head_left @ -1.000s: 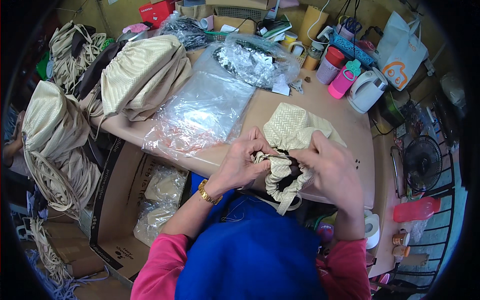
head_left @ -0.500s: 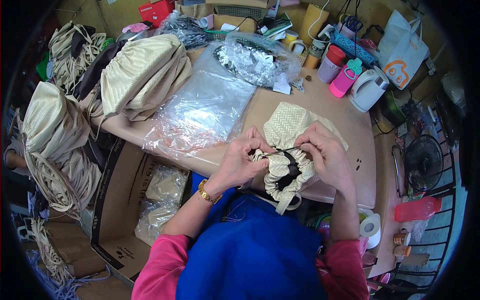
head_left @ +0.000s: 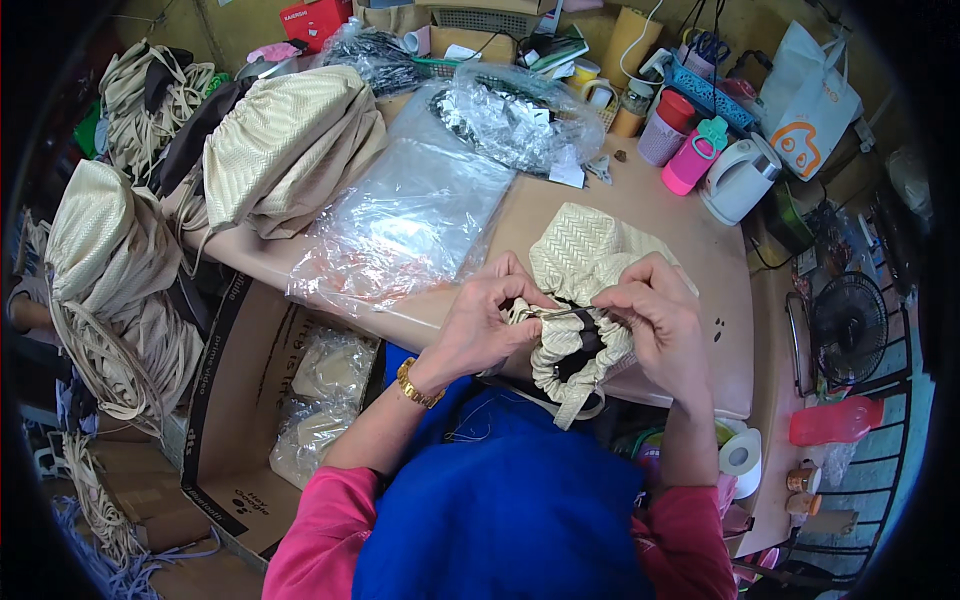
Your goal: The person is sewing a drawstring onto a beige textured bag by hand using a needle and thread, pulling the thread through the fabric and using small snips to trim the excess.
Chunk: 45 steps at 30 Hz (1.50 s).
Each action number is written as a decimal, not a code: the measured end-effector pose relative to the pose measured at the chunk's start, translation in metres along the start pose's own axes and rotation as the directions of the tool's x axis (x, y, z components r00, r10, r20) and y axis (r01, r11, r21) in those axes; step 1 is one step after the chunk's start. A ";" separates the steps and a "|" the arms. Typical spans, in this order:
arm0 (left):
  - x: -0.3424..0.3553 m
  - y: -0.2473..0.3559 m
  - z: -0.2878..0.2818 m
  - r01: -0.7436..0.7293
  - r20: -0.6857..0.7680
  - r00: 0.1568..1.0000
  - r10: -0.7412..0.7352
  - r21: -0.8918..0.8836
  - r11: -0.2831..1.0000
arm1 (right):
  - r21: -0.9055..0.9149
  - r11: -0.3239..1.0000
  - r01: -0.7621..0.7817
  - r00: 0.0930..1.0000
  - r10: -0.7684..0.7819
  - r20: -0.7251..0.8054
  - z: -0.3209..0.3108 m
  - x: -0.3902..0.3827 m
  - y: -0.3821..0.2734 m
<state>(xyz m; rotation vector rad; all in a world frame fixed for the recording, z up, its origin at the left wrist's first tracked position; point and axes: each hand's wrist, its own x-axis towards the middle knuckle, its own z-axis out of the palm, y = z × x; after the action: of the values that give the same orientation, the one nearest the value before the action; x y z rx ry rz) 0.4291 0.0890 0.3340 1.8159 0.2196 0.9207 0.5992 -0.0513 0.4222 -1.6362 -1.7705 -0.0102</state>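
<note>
A cream woven-pattern fabric bag (head_left: 590, 245) with a gathered rim and dark lining lies at the table's front edge, its open mouth facing me. My left hand (head_left: 490, 318) is closed on the left side of the gathered rim, thumb and forefinger pinched together. A thin dark strip or tool (head_left: 560, 313) runs from those fingertips across the rim; its kind is unclear. On the other side, my right hand (head_left: 660, 318) has bent fingers and a thumb pinched at the rim's upper right. A cream strap (head_left: 575, 408) hangs from the bag over the edge.
Clear plastic bags (head_left: 420, 200) lie left of the work. Piled cream bags (head_left: 290, 150) stand farther left, above an open cardboard box (head_left: 235, 400). Along the back right are a pink bottle (head_left: 690, 165) and a white kettle (head_left: 740, 180). A black fan (head_left: 850, 325) stands right.
My right fingertips have shifted slightly right along the rim, away from the thin dark piece they were gripping. My left hand keeps its place on the rim.
</note>
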 end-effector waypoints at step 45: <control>-0.004 -0.004 0.008 0.128 0.061 0.991 -0.122 -0.115 0.985 | 0.384 0.914 -0.132 0.743 -0.166 0.649 -0.010 0.071 0.051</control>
<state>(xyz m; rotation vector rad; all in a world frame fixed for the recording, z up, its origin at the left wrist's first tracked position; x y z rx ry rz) 0.4326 0.0831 0.3278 1.6950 0.2374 0.7796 0.6528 0.0152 0.4420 -1.3836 -2.1098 1.0084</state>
